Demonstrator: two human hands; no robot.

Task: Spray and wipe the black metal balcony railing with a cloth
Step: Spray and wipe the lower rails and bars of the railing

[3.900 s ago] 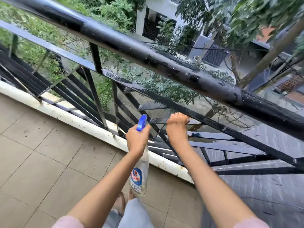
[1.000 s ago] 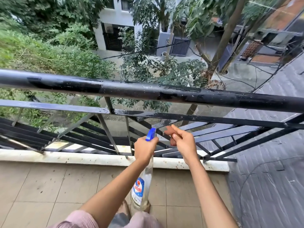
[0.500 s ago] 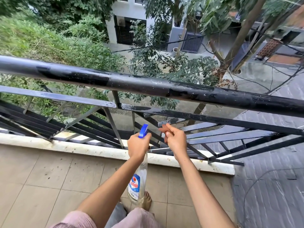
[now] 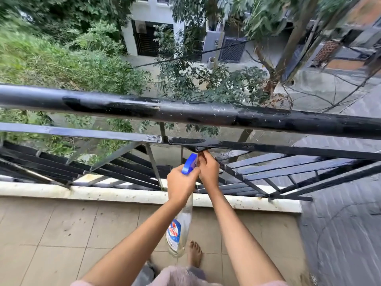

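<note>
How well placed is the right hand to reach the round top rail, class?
Probably yes: the right hand sits just under the flat bar, seemingly on the balcony side, with open air from there up to the round top rail.

One head-worn camera looks forward and down, close above the balcony railing [image 4: 185, 113].

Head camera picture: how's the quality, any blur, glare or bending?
Head view: soft, even daylight, no hard shadows; wet sheen on the top rail; wide lens bows that rail; the edges smear, worst on the grey roof at right; the spray bottle is fairly sharp.
</note>
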